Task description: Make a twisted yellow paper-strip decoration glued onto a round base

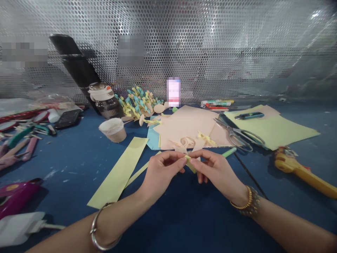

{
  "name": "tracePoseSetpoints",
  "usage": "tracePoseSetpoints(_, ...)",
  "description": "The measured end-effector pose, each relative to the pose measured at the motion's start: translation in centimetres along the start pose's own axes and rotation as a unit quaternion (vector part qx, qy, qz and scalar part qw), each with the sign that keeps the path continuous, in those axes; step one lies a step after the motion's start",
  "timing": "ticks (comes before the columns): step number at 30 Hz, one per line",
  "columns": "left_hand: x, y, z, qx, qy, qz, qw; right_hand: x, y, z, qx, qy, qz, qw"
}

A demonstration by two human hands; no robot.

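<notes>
Between my two hands is a small piece of yellow paper, pinched at its top by both thumbs and fingertips. My left hand is closed on its left side, and my right hand is closed on its right side. A wide yellow paper strip lies left of my left hand, with a narrow yellow strip beside it, partly behind my wrist. Just beyond my fingers, curled paper scraps and a small yellow paper piece rest on pink paper sheets.
Scissors, a box cutter on yellow sheets and a yellow-handled tool lie right. A paper cup, a dark jar and a cluster of coloured paper pieces stand left of centre. Pliers lie far left.
</notes>
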State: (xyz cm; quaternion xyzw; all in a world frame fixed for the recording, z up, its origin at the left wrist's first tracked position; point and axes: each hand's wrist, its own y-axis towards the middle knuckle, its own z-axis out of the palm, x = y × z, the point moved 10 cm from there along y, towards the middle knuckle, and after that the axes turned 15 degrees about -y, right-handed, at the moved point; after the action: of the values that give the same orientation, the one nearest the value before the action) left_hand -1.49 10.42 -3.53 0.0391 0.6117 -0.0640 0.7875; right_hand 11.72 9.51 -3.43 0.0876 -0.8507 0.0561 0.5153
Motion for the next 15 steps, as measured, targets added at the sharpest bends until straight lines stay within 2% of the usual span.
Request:
tracePoseSetpoints(4,0.1,0.1,0.0,0.005,-0.008,-0.003,1.000,-0.3,0.1,0.2,0.007,0.015,0.000,1.000)
tracePoseSetpoints(11,0.2,0.1,1.0,0.075,-0.051,0.000,0.996,-0.6,0.4,0.7,0.023,0.096,0.030,0.995)
tracePoseSetpoints(15,0.1,-0.1,1.5,0.090,-0.047,-0.004,0.995,-0.6,0.3,1.3,0.051,0.150,0.035,0.987)
